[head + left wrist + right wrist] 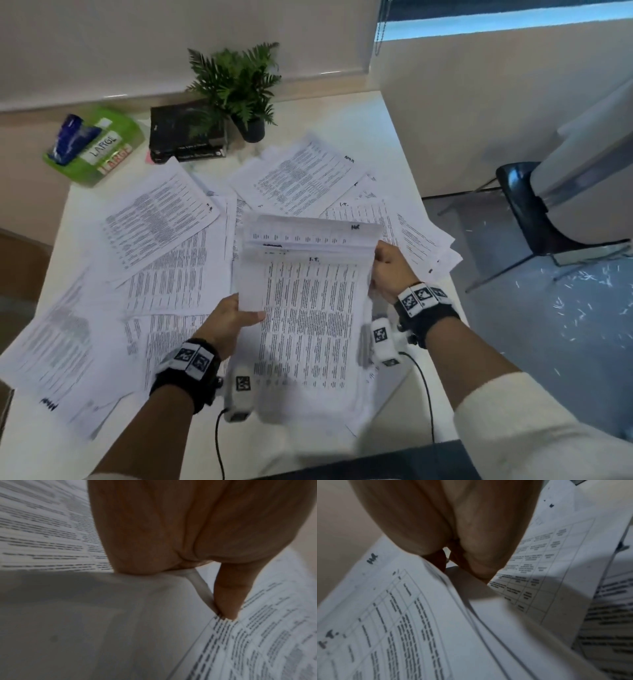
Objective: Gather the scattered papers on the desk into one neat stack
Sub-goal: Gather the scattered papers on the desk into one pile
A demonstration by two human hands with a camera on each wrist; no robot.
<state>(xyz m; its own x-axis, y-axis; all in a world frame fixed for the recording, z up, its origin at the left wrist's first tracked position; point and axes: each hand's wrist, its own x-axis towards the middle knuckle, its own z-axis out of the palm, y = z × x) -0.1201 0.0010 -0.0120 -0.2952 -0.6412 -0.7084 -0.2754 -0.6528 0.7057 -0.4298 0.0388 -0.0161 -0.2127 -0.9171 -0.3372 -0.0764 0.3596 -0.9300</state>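
A bundle of printed sheets [308,308] is held up above the middle of the desk, its top edge curling over. My left hand [233,318] grips the bundle's left edge, thumb on top of the page; in the left wrist view the thumb [228,596] presses on the printed sheet [257,642]. My right hand [387,270] grips the bundle's right edge, fingers curled round it. The right wrist view shows the held sheets [402,622] bending below the hand [453,534]. More printed papers [161,219] lie scattered over the white desk [394,137], overlapping at many angles.
At the back of the desk stand a potted fern [239,89], a stack of black books [188,133] and a green package marked LARGE [99,147]. A black chair [534,212] stands on the floor to the right. The desk's right edge runs near my right wrist.
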